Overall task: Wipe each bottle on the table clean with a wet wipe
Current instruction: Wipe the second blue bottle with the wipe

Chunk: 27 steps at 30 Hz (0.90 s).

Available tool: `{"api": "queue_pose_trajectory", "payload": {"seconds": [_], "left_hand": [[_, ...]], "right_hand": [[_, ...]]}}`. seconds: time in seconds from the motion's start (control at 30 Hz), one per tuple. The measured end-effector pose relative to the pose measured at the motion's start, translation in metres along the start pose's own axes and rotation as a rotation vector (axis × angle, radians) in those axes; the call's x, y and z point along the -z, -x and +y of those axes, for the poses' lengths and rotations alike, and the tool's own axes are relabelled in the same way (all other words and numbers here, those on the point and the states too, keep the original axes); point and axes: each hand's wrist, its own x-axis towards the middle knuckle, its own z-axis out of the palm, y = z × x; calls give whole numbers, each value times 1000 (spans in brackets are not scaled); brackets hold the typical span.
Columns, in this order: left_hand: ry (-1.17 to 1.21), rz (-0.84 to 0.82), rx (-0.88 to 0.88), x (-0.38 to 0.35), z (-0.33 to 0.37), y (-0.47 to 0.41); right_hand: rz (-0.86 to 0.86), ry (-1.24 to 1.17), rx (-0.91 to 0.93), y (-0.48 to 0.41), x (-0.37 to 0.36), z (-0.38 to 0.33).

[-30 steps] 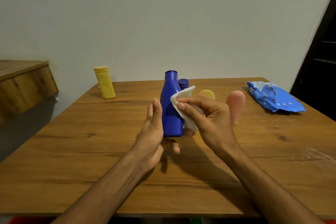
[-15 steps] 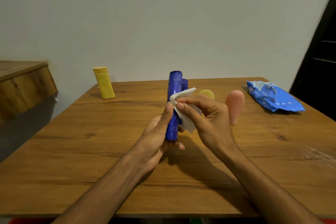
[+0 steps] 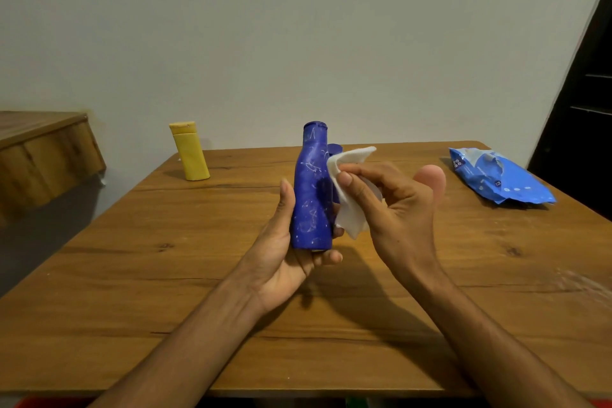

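My left hand (image 3: 287, 252) grips a tall blue bottle (image 3: 312, 190) upright above the middle of the wooden table (image 3: 132, 275); its face shows pale scratch marks. My right hand (image 3: 394, 209) pinches a folded white wet wipe (image 3: 347, 189) and holds it against the bottle's right side. A second, smaller blue bottle (image 3: 335, 150) peeks out behind the first. A pink bottle (image 3: 433, 180) stands behind my right hand, partly hidden. A yellow bottle (image 3: 189, 151) stands at the far left corner of the table.
A blue pack of wet wipes (image 3: 496, 180) lies at the far right of the table. A wooden ledge (image 3: 43, 156) juts out at the left, apart from the table. A dark doorway (image 3: 583, 103) is at the right.
My left hand has turned the blue bottle from edge-on to its broad scratched face. My right hand with the wipe shifted slightly right along the bottle's side.
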Motion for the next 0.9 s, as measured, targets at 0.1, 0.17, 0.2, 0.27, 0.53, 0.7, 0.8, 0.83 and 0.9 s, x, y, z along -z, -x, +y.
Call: {"api": "queue_pose_trajectory", "payload": {"seconds": [0.1,0.17,0.2,0.27,0.53,0.7,0.8,0.83,0.9], "left_hand": [[28,4,24,3,0,-2],[33,12,27,3,0,-4],[34,18,28,2,1,-4],[61,45,36,2,1,-5],[179,75,79,6,-2,-6],[206,87,64,2,-7,-6],[191,82,91,4,-5,-6],[200,79,88,4,-5,-5],[202,67,84,4,-5,-5]], "right_hand": [[-11,66,77,0,1,0],[-49,127,144,1,1,1],[-68,165,173,3,0,2],[-111,251,242,5,-2,3],[-304,468,462,9,-7,6],[-217,518,391,8,-7,4],[-290,536,381,11,-9,5],[-277,564,369,11,-9,6],[-250,611,357,12,-10,5]]}}
